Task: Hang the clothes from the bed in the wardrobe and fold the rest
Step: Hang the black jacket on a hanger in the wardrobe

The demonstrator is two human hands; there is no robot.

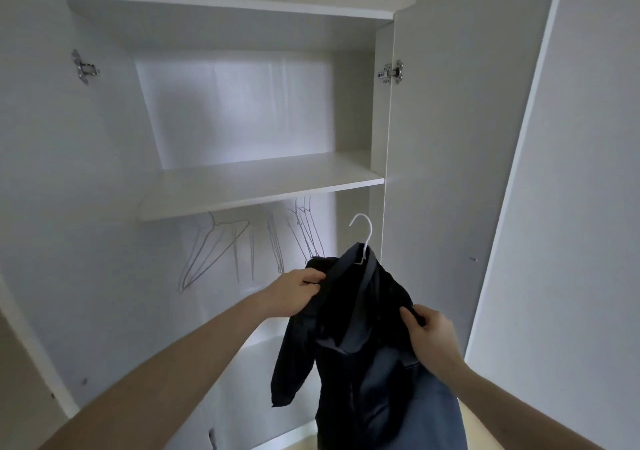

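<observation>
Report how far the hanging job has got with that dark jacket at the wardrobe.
Done: the dark jacket already sits on a white hanger, whose hook sticks up free. In hand: the left hand grips one shoulder and the right hand the other, in front of the open wardrobe. Left: hooking it under the shelf, where only empty wire hangers hang. The bed and other clothes are out of view.

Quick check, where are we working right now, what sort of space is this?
Most likely a bedroom or dressing area, facing an open built-in wardrobe: white shelf, empty wire hangers below it, open door. Both hands hold a dark jacket on a white hanger.
</observation>
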